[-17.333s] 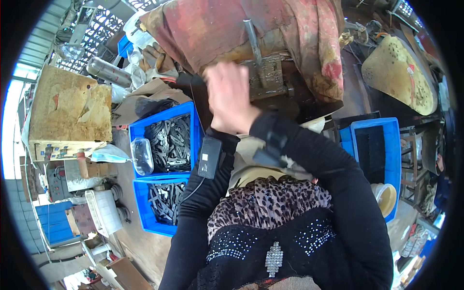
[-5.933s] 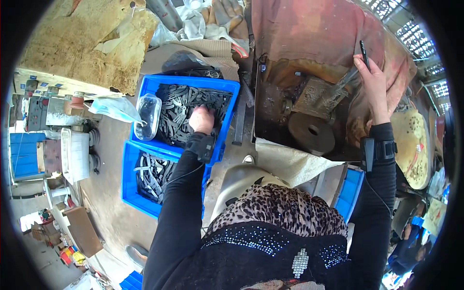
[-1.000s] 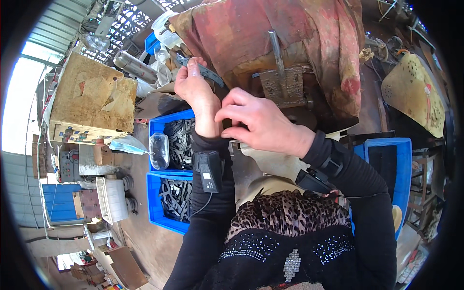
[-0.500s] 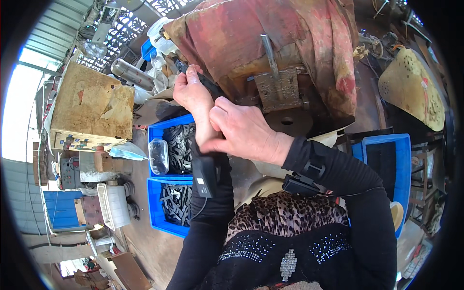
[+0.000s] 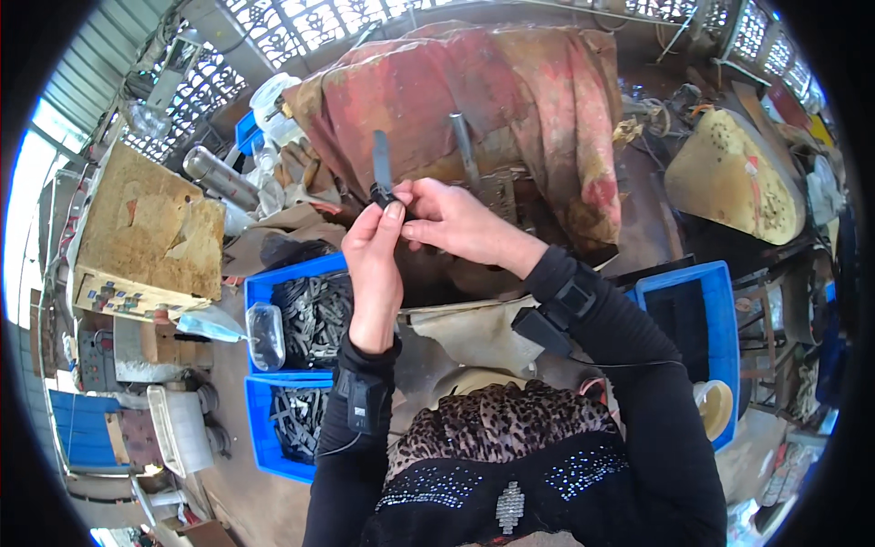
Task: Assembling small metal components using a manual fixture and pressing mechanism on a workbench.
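Observation:
In front of the red-brown stained cloth cover, both my hands meet at a small tool with a flat grey, blade-like strip (image 5: 381, 157) pointing up and away. Its lower end is black, and I cannot make out its exact kind. My left hand (image 5: 375, 264) pinches that black end between thumb and fingers. From the right, my right hand (image 5: 465, 226) has its thumb and fingertips closed at the same black end. Beyond the fingers a metal rod (image 5: 463, 150) stands up out of a dirty metal block (image 5: 499, 191).
Blue bins (image 5: 252, 419) with many dark, narrow pieces stand at my left, a clear plastic box (image 5: 265, 335) on one rim. At my right is another blue bin (image 5: 732, 319) with dark contents. A worn carton (image 5: 146, 228) stands far left; a stained yellowish board (image 5: 734, 178) lies far right.
My right hand has left my left wrist and moved up to the left hand's fingertips. The grey blade-like strip now shows upright. The view has shifted, showing more of the far wall.

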{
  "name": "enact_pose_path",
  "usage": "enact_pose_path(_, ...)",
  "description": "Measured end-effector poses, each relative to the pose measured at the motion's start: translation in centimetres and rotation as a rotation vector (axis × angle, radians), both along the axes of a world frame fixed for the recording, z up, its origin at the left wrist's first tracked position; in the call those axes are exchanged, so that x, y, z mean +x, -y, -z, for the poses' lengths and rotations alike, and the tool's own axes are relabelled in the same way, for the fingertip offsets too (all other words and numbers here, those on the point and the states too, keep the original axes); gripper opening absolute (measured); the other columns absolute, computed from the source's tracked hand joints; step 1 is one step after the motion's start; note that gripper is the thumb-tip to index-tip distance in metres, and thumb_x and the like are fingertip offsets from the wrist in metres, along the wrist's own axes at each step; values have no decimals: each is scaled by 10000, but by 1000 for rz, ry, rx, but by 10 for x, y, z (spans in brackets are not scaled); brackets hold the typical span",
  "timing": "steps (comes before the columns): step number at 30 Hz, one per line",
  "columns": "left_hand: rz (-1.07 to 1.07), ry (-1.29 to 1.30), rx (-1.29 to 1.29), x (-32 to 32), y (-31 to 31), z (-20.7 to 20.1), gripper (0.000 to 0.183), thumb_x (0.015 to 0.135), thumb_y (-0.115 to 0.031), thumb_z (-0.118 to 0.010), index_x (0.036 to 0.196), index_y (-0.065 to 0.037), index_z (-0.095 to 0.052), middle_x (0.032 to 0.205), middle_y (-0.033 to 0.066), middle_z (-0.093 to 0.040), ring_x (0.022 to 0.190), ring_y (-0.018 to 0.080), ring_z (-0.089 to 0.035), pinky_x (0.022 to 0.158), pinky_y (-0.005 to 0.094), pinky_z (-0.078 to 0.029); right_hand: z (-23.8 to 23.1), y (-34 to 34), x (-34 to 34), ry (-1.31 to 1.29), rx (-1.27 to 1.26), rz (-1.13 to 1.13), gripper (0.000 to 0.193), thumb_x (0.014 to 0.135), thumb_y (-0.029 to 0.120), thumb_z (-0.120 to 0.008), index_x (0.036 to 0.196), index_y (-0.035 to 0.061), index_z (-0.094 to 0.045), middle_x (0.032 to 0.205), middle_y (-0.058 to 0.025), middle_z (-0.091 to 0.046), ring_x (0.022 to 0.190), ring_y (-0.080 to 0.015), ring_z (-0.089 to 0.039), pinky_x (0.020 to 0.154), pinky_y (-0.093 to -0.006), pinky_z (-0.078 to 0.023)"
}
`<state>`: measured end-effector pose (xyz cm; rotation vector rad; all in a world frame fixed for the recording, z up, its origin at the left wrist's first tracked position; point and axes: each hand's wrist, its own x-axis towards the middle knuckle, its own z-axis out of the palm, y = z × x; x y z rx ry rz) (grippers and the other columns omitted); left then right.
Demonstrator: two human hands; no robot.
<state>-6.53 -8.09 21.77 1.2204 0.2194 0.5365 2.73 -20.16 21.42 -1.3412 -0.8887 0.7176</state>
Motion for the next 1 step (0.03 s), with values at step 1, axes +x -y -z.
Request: enact_pose_path(1,50,-23,-25,-4,3,-1,266,932,-170,-621,1134,-2,-664,1056,104,-693,996,166,-603,986,308,-402,-1,5,3,10,-13,12,451,909,100,-616,1309,33,-420,1082,-88,-623,807,-226,-641,752,-326,-500)
